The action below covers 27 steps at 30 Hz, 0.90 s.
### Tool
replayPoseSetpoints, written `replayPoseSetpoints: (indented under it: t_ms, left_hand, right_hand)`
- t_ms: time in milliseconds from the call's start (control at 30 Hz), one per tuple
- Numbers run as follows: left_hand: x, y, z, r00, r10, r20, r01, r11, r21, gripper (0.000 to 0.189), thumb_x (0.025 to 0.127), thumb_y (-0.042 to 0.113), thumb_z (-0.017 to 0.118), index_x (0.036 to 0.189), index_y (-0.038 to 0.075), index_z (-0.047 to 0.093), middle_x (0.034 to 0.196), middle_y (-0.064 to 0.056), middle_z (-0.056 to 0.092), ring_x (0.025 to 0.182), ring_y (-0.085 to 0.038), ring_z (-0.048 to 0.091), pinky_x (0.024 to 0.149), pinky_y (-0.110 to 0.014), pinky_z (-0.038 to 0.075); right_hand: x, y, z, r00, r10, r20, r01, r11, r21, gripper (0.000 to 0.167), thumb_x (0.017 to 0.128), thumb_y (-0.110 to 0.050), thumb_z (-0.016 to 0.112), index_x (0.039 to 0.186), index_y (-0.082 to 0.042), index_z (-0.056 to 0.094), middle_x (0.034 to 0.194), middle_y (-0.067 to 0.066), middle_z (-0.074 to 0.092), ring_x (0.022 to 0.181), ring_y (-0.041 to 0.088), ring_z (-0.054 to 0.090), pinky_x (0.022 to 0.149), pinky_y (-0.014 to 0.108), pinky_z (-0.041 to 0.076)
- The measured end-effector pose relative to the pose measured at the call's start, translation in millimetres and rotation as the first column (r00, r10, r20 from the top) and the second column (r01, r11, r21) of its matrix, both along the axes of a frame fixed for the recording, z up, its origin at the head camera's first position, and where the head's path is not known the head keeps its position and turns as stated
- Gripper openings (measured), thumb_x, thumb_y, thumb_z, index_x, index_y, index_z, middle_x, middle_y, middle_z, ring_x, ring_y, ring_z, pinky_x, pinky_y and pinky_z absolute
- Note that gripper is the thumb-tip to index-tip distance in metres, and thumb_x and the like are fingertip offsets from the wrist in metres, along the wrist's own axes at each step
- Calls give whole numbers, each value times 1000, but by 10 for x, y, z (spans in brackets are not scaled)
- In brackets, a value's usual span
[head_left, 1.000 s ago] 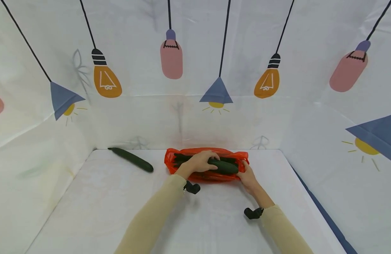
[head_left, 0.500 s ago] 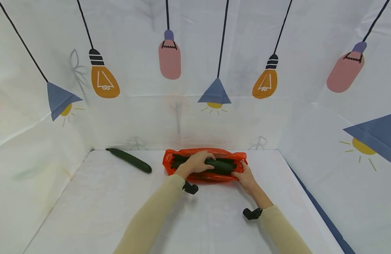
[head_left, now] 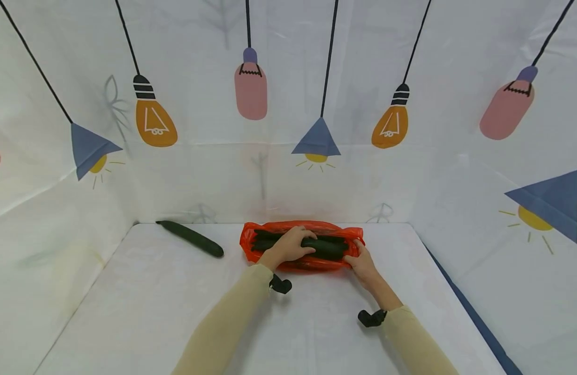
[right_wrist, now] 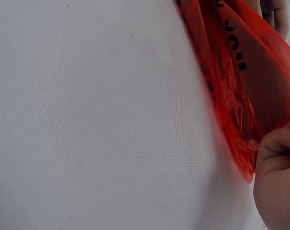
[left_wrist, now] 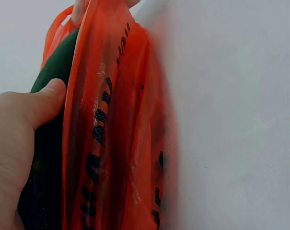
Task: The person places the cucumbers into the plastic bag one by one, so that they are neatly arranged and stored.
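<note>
In the head view a red plastic bag (head_left: 311, 226) lies on its side near the back of the table, its mouth spread upward with several dark green cucumbers inside. My left hand (head_left: 288, 247) reaches over it and grips the uppermost cucumber (head_left: 328, 250), which lies lengthwise in the bag. The left wrist view shows the thumb (left_wrist: 51, 98) pressed along that cucumber, beside the bag's wall (left_wrist: 135, 124). At the bag's right end my right hand (head_left: 363, 264) holds the rim, its fingers curled on the plastic in the right wrist view.
A single cucumber (head_left: 192, 238) lies apart on the white table (head_left: 175, 312), left of the bag. Behind the table hangs a white sheet (head_left: 199, 177) printed with lamps. A dark blue strip (head_left: 471, 304) runs along the right edge.
The cucumber under my left hand has sunk slightly lower into the bag, and its right end sits further inside. Both hands stay nearly in place; the head view shifts a little.
</note>
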<state>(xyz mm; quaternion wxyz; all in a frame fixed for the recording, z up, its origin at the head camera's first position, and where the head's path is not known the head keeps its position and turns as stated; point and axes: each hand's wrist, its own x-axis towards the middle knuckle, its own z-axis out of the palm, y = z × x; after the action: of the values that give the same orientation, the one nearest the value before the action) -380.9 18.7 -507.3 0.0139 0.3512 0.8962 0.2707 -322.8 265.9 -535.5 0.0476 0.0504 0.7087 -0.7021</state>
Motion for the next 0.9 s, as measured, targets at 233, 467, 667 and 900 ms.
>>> replayPoseSetpoints:
  t_ms: [233, 467, 667, 900]
  left_hand:
    - [-6, 2, -73, 999, 29, -27, -29, 1000, 6, 35, 92, 37, 68, 123, 20, 64, 118, 0, 55, 109, -15, 50, 96, -34, 43]
    - [-18, 28, -102, 995, 47, -91, -50, 998, -28, 36, 92, 39, 67, 123, 22, 66, 113, 0, 54, 104, -18, 47, 92, -36, 41]
    - [-22, 35, -118, 992, 57, -111, -64, 996, -61, 38, 91, 41, 67, 124, 22, 68, 105, 0, 52, 94, -16, 43, 81, -31, 40]
    - [-28, 10, -133, 993, 69, -92, -70, 997, -10, 37, 89, 39, 71, 121, 20, 68, 115, 0, 57, 102, -17, 47, 89, -35, 43]
  right_hand:
    - [15, -14, -8, 1000, -4, 11, 4, 1000, -2, 81, 85, 11, 50, 154, -1, 8, 143, 22, 30, 103, 24, 45, 65, 21, 48]
    - [15, -16, 2, 1000, -5, 15, 5, 1000, -23, 81, 85, 11, 51, 154, -2, 11, 142, 21, 31, 108, 27, 43, 68, 21, 49]
    - [32, 1, -12, 1000, -15, 10, 15, 1000, 27, 81, 84, 10, 52, 154, 0, 12, 143, 21, 31, 104, 27, 44, 65, 21, 48]
    - [41, -5, 15, 1000, -14, -1, 14, 1000, 22, 79, 86, 9, 53, 153, 0, 12, 144, 21, 32, 107, 26, 44, 67, 20, 47]
